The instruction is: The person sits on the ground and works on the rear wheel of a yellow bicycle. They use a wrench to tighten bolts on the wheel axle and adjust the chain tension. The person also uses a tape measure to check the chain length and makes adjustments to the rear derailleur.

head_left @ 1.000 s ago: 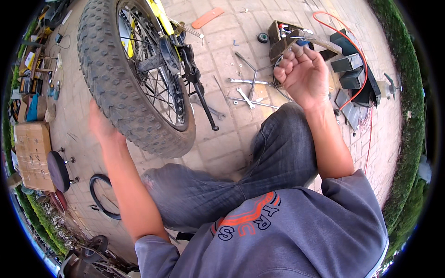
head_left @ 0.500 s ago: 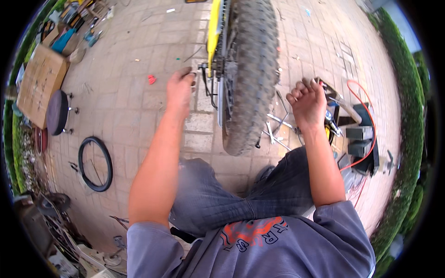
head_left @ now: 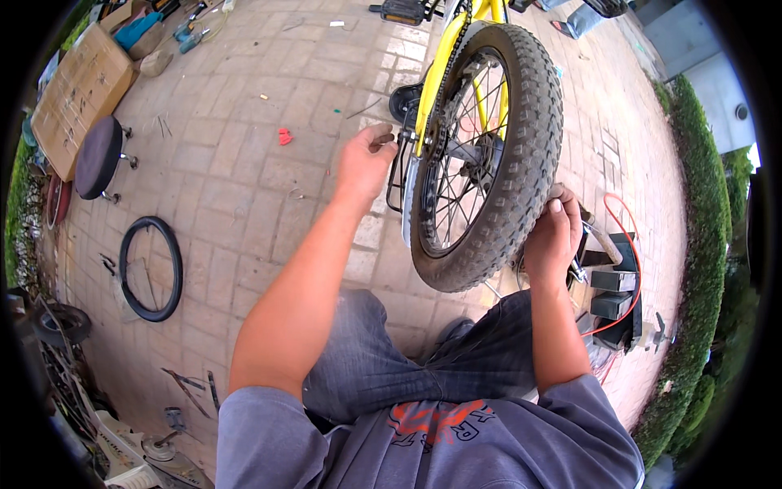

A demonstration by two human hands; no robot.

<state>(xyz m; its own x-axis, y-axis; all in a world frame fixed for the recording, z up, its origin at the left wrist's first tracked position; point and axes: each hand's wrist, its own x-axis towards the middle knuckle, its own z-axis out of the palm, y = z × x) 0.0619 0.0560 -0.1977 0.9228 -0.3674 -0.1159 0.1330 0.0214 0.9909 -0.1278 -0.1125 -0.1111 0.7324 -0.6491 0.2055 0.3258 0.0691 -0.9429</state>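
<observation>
A yellow bicycle [head_left: 437, 85] stands in front of me, its knobby fat tyre [head_left: 533, 155] nearest to me and the spoked wheel leaning in view. My left hand [head_left: 364, 167] is at the wheel's left side, by a thin black metal bracket [head_left: 397, 181] near the hub end. Its fingers are curled in, and whatever they may hold is hidden. Against the tyre's right side, my right hand [head_left: 554, 240] is closed, thumb pressed to the bent fingers; what lies between them cannot be made out. A chain [head_left: 441, 77] runs along the yellow frame.
On the right lie dark boxes [head_left: 612, 282], a hammer-like wooden handle [head_left: 603, 242] and an orange hose [head_left: 639, 269]. Leftward are a loose black tyre [head_left: 176, 269], a round stool [head_left: 99, 159], a cardboard box [head_left: 80, 106] and a red scrap [head_left: 284, 136]. Another person's legs [head_left: 583, 20] show beyond the bicycle.
The wheel now appears farther right and more tilted, its spokes in sight. My right hand has gone from loosely open, palm up, to closed beside the tyre. My left hand stays by the bracket.
</observation>
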